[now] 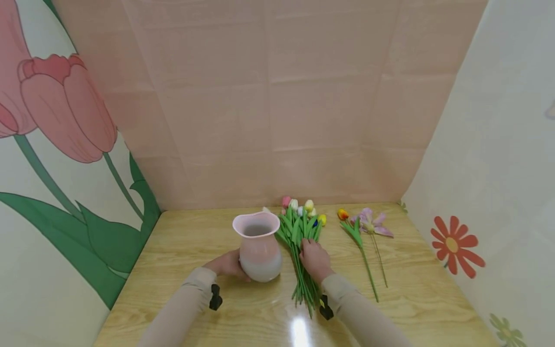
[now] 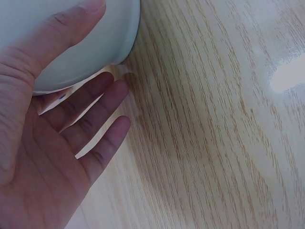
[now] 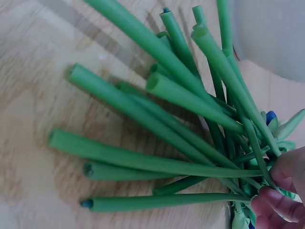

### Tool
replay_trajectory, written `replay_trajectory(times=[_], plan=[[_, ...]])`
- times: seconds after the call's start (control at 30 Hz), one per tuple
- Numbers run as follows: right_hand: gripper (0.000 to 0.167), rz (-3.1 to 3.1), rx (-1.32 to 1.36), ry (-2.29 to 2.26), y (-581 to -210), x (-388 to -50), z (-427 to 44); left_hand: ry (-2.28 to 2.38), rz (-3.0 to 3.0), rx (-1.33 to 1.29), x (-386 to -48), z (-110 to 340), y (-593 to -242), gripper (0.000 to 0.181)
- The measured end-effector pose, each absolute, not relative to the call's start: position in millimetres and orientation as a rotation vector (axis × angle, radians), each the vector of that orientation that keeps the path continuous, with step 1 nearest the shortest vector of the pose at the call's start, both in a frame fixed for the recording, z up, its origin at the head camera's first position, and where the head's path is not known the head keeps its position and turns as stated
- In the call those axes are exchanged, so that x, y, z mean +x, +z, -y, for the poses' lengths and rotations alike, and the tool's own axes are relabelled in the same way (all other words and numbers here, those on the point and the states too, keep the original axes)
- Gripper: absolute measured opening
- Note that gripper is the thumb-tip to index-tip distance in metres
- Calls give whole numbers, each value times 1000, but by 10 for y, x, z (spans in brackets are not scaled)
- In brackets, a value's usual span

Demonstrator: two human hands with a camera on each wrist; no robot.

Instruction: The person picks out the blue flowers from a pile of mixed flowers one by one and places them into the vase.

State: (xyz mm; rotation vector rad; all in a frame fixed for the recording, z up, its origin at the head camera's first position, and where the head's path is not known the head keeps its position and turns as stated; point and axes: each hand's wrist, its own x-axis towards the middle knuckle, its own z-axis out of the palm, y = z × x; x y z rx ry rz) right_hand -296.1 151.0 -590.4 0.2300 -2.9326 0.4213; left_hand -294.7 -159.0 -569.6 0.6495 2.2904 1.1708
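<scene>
A pink-and-white vase (image 1: 260, 255) with a flared, wavy rim stands on the wooden table. My left hand (image 1: 231, 265) is at its left side. In the left wrist view the thumb (image 2: 59, 33) lies along the vase's pale lower body, while the fingers (image 2: 102, 129) reach around its underside, partly hidden. To the right of the vase lies a bunch of artificial tulips (image 1: 299, 231) with pink, white, yellow and blue heads. My right hand (image 1: 315, 259) pinches some of their green stems (image 3: 157, 162), whose cut ends fan out in the right wrist view.
Farther right, an orange-red tulip (image 1: 357, 236) and a pale purple flower (image 1: 370, 224) lie apart on the table (image 1: 195, 226). A pinkish backdrop (image 1: 269, 106) rises behind the table's far edge, with flower-printed walls (image 1: 498, 168) at both sides.
</scene>
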Motion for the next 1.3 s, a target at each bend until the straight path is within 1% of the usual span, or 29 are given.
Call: replay_trajectory(times=[0.17,0.23,0.37,0.47,0.73,1.1,1.3], plan=[[18,2943,180,523,-5901,-2987,-1506,1164,-2289,655,-2946,1587,-5701,91],[24,2961,131,584,-5886,-2993,-1502,1168,-2287,661,-2948,1588,-5703,91],[42,2979,44,682,-5836,-2998,-1503,1170,-2284,657,-2953,1591,-5705,91],[48,2951,7,714,-5800,-2998,-1515,1174,-2280,649,-2955,1596,-5706,92],[42,2819,42,621,-5757,-3038,-1607,1176,-2278,646,-2953,1605,-5696,92],[35,2526,157,506,-5471,-3116,-1773,1172,-2292,621,-2934,1596,-5698,92],[32,2411,161,599,-5383,-3158,-1944,1163,-2292,620,-2922,1580,-5664,94]])
